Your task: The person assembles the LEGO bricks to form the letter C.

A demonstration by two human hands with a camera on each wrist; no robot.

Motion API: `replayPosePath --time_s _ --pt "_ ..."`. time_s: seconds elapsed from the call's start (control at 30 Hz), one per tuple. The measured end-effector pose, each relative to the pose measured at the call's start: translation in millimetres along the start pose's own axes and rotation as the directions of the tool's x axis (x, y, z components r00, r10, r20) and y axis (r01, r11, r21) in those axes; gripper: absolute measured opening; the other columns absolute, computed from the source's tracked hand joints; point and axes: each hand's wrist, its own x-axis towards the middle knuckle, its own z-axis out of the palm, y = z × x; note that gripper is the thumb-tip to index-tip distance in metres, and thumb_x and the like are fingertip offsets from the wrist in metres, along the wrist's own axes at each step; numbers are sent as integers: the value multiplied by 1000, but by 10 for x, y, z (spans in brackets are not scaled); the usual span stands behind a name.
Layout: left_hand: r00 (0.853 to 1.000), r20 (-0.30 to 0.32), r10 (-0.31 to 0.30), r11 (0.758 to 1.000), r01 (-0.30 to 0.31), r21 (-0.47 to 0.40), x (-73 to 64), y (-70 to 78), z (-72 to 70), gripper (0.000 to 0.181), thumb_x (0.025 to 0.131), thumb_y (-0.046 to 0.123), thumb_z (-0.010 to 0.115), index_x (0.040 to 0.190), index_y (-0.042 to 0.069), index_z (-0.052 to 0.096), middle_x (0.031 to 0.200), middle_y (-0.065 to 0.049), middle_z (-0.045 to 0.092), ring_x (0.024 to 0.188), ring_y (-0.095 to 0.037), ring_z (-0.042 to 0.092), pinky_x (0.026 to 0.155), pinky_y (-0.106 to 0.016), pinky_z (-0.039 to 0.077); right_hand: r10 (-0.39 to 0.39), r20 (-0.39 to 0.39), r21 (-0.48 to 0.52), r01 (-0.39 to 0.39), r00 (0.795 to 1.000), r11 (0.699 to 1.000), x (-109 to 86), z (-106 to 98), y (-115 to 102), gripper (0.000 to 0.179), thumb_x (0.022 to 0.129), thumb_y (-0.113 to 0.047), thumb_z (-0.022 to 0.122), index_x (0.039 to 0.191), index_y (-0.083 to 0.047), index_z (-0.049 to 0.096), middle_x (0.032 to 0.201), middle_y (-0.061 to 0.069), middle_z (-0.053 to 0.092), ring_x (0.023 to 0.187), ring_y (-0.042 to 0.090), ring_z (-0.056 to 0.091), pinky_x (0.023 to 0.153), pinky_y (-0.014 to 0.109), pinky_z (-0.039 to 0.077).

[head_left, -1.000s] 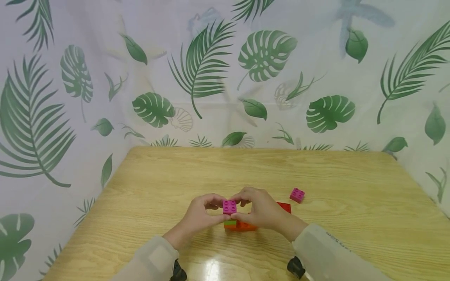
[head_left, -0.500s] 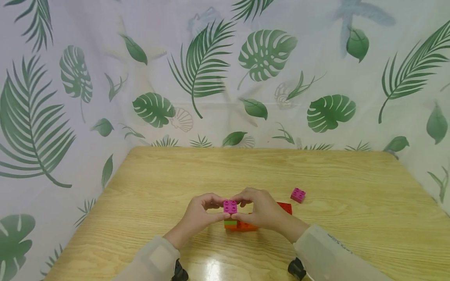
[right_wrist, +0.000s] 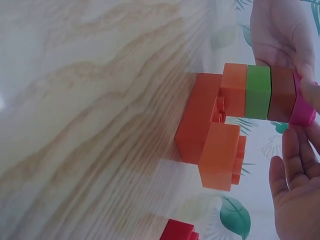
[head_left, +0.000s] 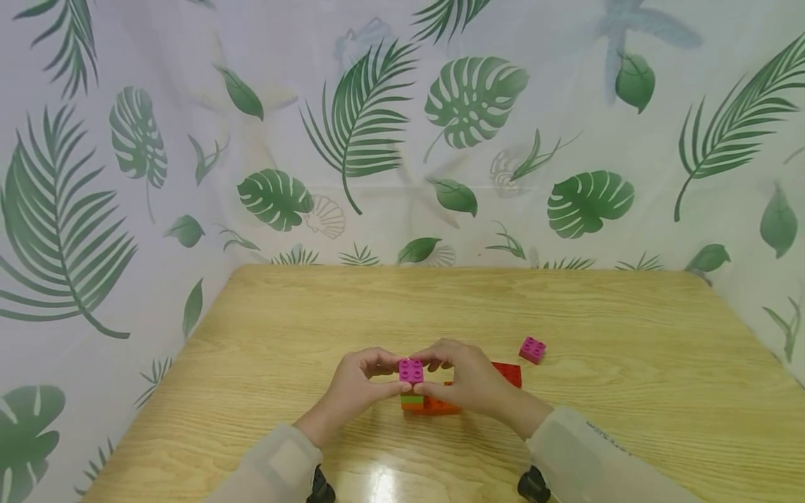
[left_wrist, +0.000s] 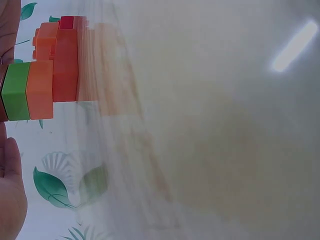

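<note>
A pink toy brick [head_left: 411, 371] tops a small tower, and both hands hold it from opposite sides. My left hand [head_left: 355, 383] pinches it at its left edge between thumb and fingers; my right hand [head_left: 468, 377] does the same at the right. Below the pink brick, the right wrist view shows a brown brick [right_wrist: 282, 95], a green brick [right_wrist: 258, 92] and an orange brick [right_wrist: 234, 90] in line. These stand on one end of a long red-orange brick [right_wrist: 196, 120]. Another orange brick [right_wrist: 218, 157] sits on the other end.
A second pink brick [head_left: 532, 350] lies loose on the wooden table [head_left: 283, 314], beyond the right hand. Beside that hand lies a red brick [head_left: 509, 374], partly hidden by it. A leaf-patterned cloth [head_left: 390, 140] hangs behind the table.
</note>
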Motion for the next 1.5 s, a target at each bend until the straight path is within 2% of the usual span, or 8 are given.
replayPosePath --time_s 0.23,0.47,0.6,0.73,0.97,1.2,1.3,1.5 --pt "1000 -8 -29 999 29 15 -9 8 14 24 78 6 78 100 1 69 104 -8 68 100 -26 62 92 -49 46 0 -34 53 2 999 999 -84 -72 100 50 81 -33 77 124 -11 62 111 1 64 96 17 60 83 44 50" --pt "999 -6 -46 999 46 25 1 14 3 24 78 7 79 99 3 69 104 -7 68 99 -23 62 92 -47 47 4 -124 -8 -5 992 1000 -212 -212 302 50 81 -30 77 124 -11 61 111 0 64 97 17 59 83 45 50" --pt "998 -11 -55 998 55 23 8 3 2 25 78 5 79 100 3 69 104 -6 68 99 -23 62 92 -48 46 43 -143 -38 -49 989 998 -305 -262 419 52 80 -30 79 124 -11 61 114 4 63 100 18 58 86 45 49" --pt "998 -16 -61 998 61 25 -1 39 7 24 77 5 79 99 3 69 103 -6 68 98 -23 62 92 -48 46 85 -140 -69 -95 986 993 -396 -291 540 55 79 -32 79 125 -9 60 119 6 62 104 20 57 89 45 47" --pt "1000 -6 -27 999 28 33 7 -3 1 26 78 8 79 101 1 68 104 -7 67 97 -23 63 90 -49 47 95 -144 -107 -110 985 988 -501 -300 707 55 80 -30 79 125 -5 59 119 8 61 106 27 57 91 49 45" --pt "999 -3 -39 998 40 38 3 14 -5 26 78 9 80 100 4 69 104 -5 68 97 -22 63 91 -47 47 191 -81 -79 -197 978 977 -545 -331 799 54 82 -23 77 126 0 57 120 15 59 106 32 56 88 48 48" --pt "999 -1 -40 999 40 35 1 12 -6 26 78 9 80 100 3 69 104 -6 68 97 -22 63 91 -48 47 227 -61 -104 -232 972 967 -554 -342 830 53 82 -23 77 125 1 58 119 14 60 106 31 57 90 48 47" --pt "999 -5 -46 999 46 22 8 15 0 26 77 7 80 100 2 69 103 -8 67 96 -23 63 91 -49 47 226 -63 -170 -234 972 957 -567 -350 855 47 81 -21 77 121 0 61 116 12 62 108 32 57 93 50 44"
